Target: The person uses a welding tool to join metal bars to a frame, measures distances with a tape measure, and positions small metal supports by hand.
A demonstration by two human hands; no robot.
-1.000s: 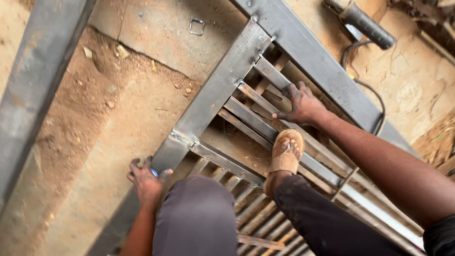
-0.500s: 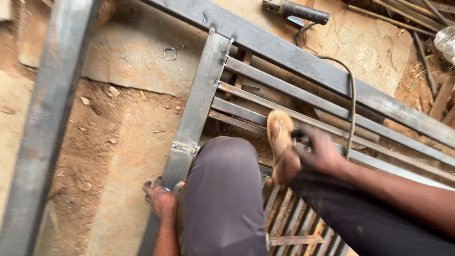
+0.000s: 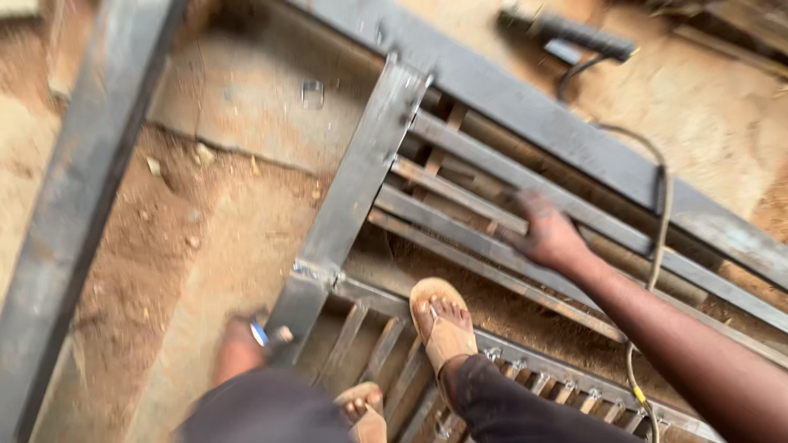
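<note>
A grey steel gate frame point(image 3: 349, 197) lies flat on the dirt, with flat crossbars point(image 3: 460, 193) running to the right. My right hand point(image 3: 546, 236) rests palm down on those crossbars with its fingers spread; it is blurred. Low at the frame's left rail, my left hand point(image 3: 240, 343) is closed around a small blue and silver object point(image 3: 261, 333), right beside a welded joint point(image 3: 316, 275). My sandalled foot point(image 3: 443, 321) stands on the frame's lower bars, and my other sandal point(image 3: 365, 410) is at the bottom edge.
A long steel beam point(image 3: 78, 205) runs down the left side. A dark power tool point(image 3: 574, 33) lies at the top, and its cable point(image 3: 657, 246) trails down across the bars past my right arm. Sandy ground and a concrete patch point(image 3: 246, 107) lie between beam and frame.
My right hand has moved off my foot and out onto the crossbars. The foot has shifted down to the lower bars. The view has swung, and my left hand stays by the rail.
</note>
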